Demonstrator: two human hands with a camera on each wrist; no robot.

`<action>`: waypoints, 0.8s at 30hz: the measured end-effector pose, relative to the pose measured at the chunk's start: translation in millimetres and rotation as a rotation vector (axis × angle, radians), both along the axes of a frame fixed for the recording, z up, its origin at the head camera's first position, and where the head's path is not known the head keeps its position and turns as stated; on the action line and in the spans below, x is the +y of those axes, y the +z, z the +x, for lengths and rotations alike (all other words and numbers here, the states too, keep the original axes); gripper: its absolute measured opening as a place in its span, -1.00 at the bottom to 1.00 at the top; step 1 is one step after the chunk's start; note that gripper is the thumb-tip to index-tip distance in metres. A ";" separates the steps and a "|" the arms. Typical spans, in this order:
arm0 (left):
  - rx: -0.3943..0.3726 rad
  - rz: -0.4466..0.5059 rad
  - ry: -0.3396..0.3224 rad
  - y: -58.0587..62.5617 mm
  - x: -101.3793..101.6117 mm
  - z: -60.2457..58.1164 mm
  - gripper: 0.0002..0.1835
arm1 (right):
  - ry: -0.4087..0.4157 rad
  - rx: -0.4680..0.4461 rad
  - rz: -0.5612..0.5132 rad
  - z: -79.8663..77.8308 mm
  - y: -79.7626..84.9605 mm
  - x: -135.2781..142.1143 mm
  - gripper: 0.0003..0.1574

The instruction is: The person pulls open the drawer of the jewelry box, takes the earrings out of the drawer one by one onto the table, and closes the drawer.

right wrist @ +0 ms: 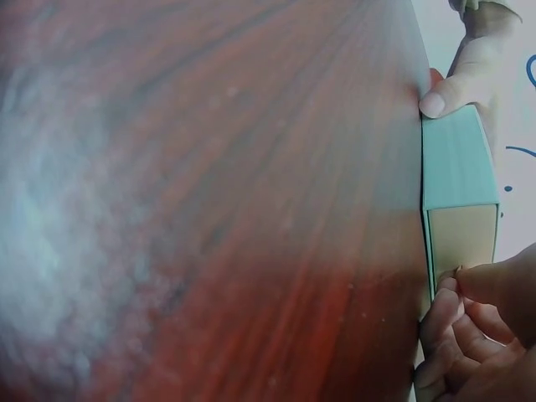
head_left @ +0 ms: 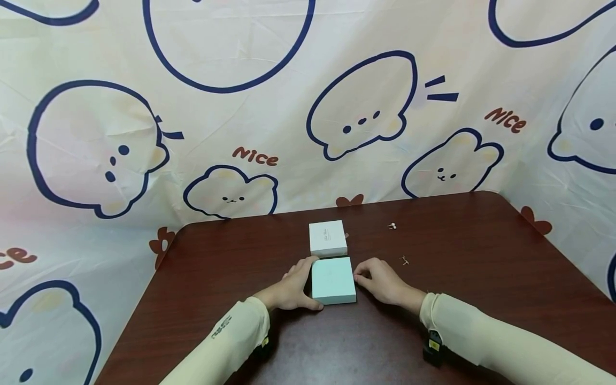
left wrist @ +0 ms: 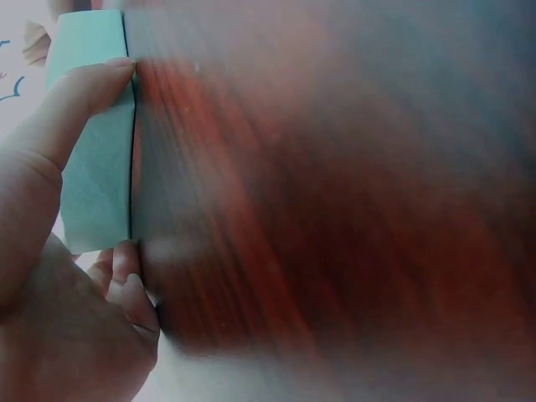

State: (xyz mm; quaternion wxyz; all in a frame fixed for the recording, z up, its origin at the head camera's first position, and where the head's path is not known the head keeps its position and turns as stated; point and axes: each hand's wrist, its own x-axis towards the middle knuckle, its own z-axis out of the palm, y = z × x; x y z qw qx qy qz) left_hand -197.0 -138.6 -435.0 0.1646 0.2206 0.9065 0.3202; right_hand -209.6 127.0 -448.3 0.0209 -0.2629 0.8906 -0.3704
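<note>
A teal box (head_left: 333,280) lies flat on the brown table, between both hands. My left hand (head_left: 294,286) grips its left side, thumb along the near face and fingers round toward the far edge. At the box's right end, my right hand (head_left: 382,280) pinches a small tab between thumb and index finger. In the right wrist view a tan inner drawer (right wrist: 461,239) shows in that end of the teal sleeve, with the pinching fingertips right against it. The tab itself is mostly hidden by the fingers.
Directly behind the teal box sits a white box (head_left: 327,238) with small print on its lid. Farther right on the table lie a pair of small white earrings (head_left: 392,226) and some small gold-coloured pieces (head_left: 404,260). A patterned cloth (head_left: 289,117) hangs behind the table.
</note>
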 end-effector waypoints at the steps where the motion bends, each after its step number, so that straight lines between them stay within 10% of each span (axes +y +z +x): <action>1: 0.004 -0.001 0.000 -0.2 0.1 0.0 0.21 | 0.001 0.000 -0.001 0.1 0.4 -0.1 -0.81; 24: 0.014 -0.026 0.037 3.2 -3.9 5.4 0.24 | -0.012 -0.019 -0.011 -1.7 0.8 -3.0 -0.84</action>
